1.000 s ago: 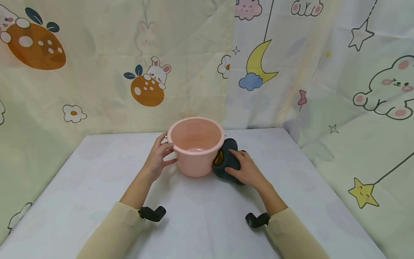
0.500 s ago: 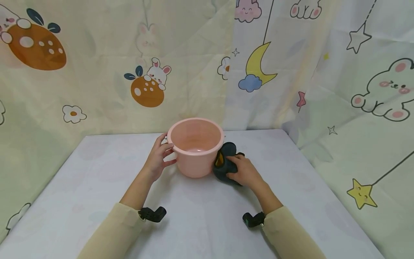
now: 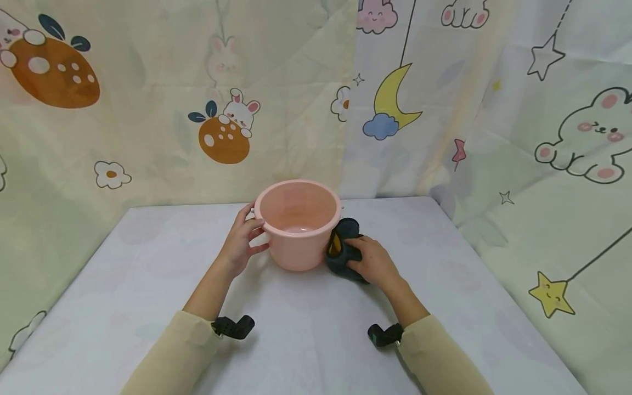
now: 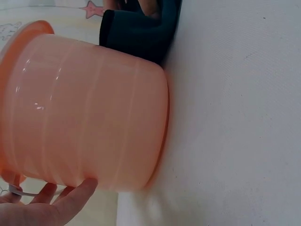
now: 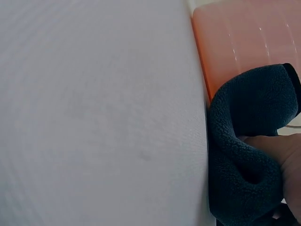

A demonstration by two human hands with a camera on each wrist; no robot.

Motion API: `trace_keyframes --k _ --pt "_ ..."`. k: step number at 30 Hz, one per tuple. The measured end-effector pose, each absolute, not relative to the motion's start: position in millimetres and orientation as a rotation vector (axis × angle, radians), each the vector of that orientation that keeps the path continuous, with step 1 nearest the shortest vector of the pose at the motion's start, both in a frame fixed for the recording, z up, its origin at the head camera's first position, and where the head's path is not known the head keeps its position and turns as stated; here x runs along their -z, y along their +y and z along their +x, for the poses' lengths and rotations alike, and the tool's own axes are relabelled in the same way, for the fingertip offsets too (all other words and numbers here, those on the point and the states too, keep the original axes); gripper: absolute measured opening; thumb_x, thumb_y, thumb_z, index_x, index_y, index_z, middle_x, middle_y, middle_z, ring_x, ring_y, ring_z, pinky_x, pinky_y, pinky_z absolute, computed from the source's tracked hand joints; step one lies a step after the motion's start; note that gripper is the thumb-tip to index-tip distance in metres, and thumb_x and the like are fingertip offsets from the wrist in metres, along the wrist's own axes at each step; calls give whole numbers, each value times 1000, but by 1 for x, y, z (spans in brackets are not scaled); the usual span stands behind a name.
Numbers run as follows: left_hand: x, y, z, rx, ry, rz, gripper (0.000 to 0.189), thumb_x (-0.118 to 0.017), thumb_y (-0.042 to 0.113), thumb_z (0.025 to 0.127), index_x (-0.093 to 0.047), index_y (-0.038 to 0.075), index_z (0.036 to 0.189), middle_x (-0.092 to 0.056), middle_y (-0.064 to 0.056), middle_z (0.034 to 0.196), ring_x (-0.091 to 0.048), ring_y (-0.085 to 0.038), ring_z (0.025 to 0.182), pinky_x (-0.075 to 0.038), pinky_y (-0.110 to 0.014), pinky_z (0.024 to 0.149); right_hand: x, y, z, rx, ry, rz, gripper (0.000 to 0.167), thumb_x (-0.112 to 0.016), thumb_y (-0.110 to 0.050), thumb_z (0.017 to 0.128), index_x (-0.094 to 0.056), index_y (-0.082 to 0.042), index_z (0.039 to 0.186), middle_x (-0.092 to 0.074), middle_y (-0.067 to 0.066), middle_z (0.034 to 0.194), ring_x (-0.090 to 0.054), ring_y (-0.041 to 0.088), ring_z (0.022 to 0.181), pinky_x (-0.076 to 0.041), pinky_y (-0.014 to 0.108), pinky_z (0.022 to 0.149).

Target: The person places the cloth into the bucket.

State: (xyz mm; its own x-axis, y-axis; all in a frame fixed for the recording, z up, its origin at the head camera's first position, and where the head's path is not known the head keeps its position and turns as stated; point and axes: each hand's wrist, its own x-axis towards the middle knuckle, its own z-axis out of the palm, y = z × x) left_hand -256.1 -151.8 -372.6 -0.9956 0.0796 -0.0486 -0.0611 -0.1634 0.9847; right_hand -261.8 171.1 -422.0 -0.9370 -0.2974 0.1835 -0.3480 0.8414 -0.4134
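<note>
A pink bucket (image 3: 298, 249) stands upright on the table, its opening facing up and a thin wire handle (image 4: 28, 193) partly visible at its side. My left hand (image 3: 241, 237) holds the bucket's left side, with fingers near the rim and the thumb lower on the wall (image 4: 84, 113). On the other side, my right hand (image 3: 376, 264) grips a folded, fuzzy dark teal cloth (image 5: 254, 103), whose yellow part shows in a fold in the head view. That cloth touches the bucket's outer wall and rests low by the tabletop. Some right fingertips are hidden in the cloth.
A white covering lies over the table (image 3: 306, 340), its far edge just behind the bucket. Cartoon-printed curtains (image 3: 291, 99) hang at the back and sides. Black wrist cameras (image 3: 234, 327) sit at both sleeve cuffs.
My right hand has shifted slightly left and down over the cloth, and the cloth's upper end now sits lower against the bucket. The left hand and the bucket stay in place.
</note>
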Motion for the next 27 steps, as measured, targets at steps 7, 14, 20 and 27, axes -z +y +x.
trace_keyframes --k 7,14,20,27 --pt "376 -153 -254 -2336 1939 26 68 -43 20 104 -16 24 166 -24 -13 167 -36 -36 148 -34 -66 116 426 172 -259 -738 -2869 444 39 -76 -11 90 -71 -8 128 -71 18 125 -66 37 118 -52 54 103" --pt "376 -153 -255 -2347 1935 35 69 -45 21 102 -18 24 165 -25 -12 167 -37 -35 148 -36 -66 115 417 175 -253 -805 -2848 385 40 -75 -10 91 -70 -8 131 -70 17 128 -64 38 123 -51 55 105" --pt "374 -154 -256 -2349 1944 48 69 -45 22 102 -19 25 165 -26 -12 167 -37 -35 148 -36 -66 115 408 180 -248 -809 -2849 353 43 -75 -11 92 -67 -7 134 -69 19 130 -63 40 124 -50 55 105" --pt "373 -154 -257 -2342 1946 34 69 -46 21 102 -20 25 165 -27 -13 166 -38 -35 147 -36 -67 115 402 190 -244 -817 -2796 332 44 -75 -11 91 -67 -5 133 -69 23 129 -64 42 121 -51 57 104"
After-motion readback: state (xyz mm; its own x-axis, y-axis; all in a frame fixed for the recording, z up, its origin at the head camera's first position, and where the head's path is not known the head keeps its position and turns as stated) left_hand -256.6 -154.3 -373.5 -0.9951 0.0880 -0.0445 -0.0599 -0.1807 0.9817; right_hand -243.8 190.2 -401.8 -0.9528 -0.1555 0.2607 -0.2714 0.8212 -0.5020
